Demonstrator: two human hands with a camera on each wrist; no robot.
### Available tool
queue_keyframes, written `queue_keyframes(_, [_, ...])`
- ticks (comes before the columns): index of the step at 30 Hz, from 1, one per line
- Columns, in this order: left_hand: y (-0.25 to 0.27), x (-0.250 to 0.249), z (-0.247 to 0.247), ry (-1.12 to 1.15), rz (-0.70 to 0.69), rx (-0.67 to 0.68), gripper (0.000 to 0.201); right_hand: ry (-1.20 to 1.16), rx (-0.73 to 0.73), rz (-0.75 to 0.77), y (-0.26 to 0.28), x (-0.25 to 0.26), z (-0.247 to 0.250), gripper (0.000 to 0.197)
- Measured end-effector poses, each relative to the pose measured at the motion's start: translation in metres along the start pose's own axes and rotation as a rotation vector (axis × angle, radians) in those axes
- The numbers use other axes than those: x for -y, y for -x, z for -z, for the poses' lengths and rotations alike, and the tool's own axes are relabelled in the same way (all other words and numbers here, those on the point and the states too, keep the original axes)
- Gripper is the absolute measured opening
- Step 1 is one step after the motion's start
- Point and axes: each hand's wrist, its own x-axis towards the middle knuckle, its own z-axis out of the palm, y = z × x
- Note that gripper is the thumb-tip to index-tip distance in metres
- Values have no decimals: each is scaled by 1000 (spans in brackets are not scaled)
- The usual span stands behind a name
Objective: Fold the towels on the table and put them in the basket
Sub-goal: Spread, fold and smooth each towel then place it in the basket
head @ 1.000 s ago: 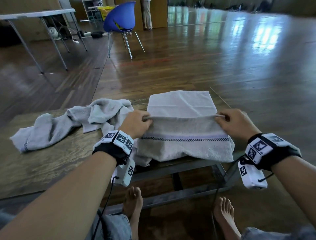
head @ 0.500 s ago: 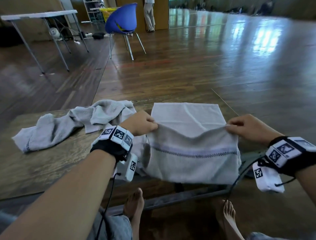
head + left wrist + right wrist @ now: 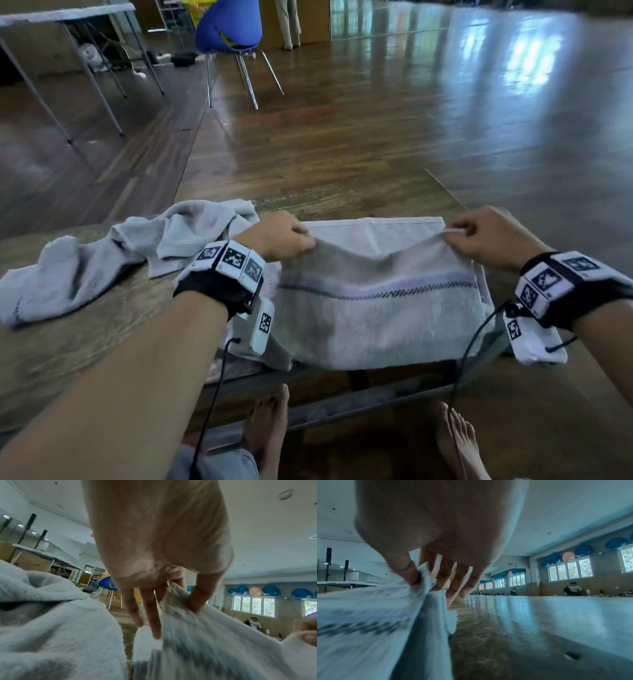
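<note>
A pale grey towel with a dark striped band (image 3: 376,301) lies at the near right of the wooden table (image 3: 85,342), its near part hanging over the edge. My left hand (image 3: 284,236) pinches its upper left corner and my right hand (image 3: 479,236) pinches the upper right corner; the lifted edge sags between them. The left wrist view shows thumb and fingers (image 3: 197,601) clamped on the towel's fabric (image 3: 214,642). In the right wrist view the thumb (image 3: 409,572) presses the towel corner (image 3: 426,577) against the fingers. A second, crumpled grey towel (image 3: 120,253) lies to the left. No basket is visible.
Beyond the table a wooden floor stretches away. A blue chair (image 3: 229,31) and a white folding table (image 3: 61,20) stand far back on the left. My bare feet (image 3: 267,421) rest under the table by its metal frame (image 3: 342,404).
Both hands have carried the pinched towel edge away from me, toward the far edge of the same towel. The fold is nearly doubled over. The crumpled towel has not moved.
</note>
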Motion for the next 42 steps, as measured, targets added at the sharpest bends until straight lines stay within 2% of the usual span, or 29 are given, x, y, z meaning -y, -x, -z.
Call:
queue_keyframes(1, [-5, 1, -1, 18, 4, -91, 29, -18, -52, -2, -5, 0, -3, 18])
queue_keyframes(3, [-16, 4, -6, -14, 16, -188, 28, -14, -31, -3, -16, 0, -13, 18])
queue_keyframes(7, [-31, 18, -19, -128, 64, -173, 27, 68, 102, -22, -30, -6, -30, 13])
queue_keyframes(12, [-35, 22, -21, -161, 75, -199, 8, 69, 67, -62, -39, 1, -34, 9])
queue_keyframes(14, [-32, 14, -21, -145, 30, -244, 18, 38, 2, -46, -36, 9, -34, 11])
queue_keyframes(16, [-29, 0, -21, -112, -105, -301, 23, -34, -106, 12, -30, 22, -30, 12])
queue_keyframes(18, [-24, -20, -22, -19, -263, -329, 24, -120, -184, 131, -21, 41, -23, 14])
queue_keyframes(20, [-18, -42, -24, 91, -348, -338, 26, -198, -222, 268, -8, 64, -14, 14])
queue_keyframes(22, [-12, -59, -24, 215, -346, -321, 30, -252, -225, 382, 7, 85, -8, 14])
queue_keyframes(24, [-8, -67, -22, 296, -281, -236, 34, -276, -198, 464, 21, 99, -7, 16])
queue_keyframes(26, [-5, -66, -17, 272, -220, -129, 33, -273, -176, 513, 31, 105, -8, 18])
queue_keyframes(29, [-2, -61, -15, 216, -183, -18, 38, -283, -176, 510, 39, 103, -8, 21])
queue_keyframes(32, [2, -61, -16, 249, -212, -16, 30, -310, -171, 477, 43, 95, -6, 20])
queue_keyframes(34, [2, -63, -18, 319, -275, -114, 27, -301, -181, 431, 43, 90, -5, 17])
queue_keyframes(37, [-2, -64, -21, 307, -305, -425, 16, -329, -213, 350, 40, 83, -4, 16])
queue_keyframes(38, [-4, -65, -23, 297, -314, -485, 11, -353, -192, 342, 39, 82, -3, 16])
queue_keyframes(40, [-7, -68, -27, 289, -352, -501, 6, -401, -128, 340, 37, 80, -2, 17])
queue_keyframes(42, [-8, -72, -32, 307, -374, -402, 5, -449, -133, 294, 33, 78, -2, 19])
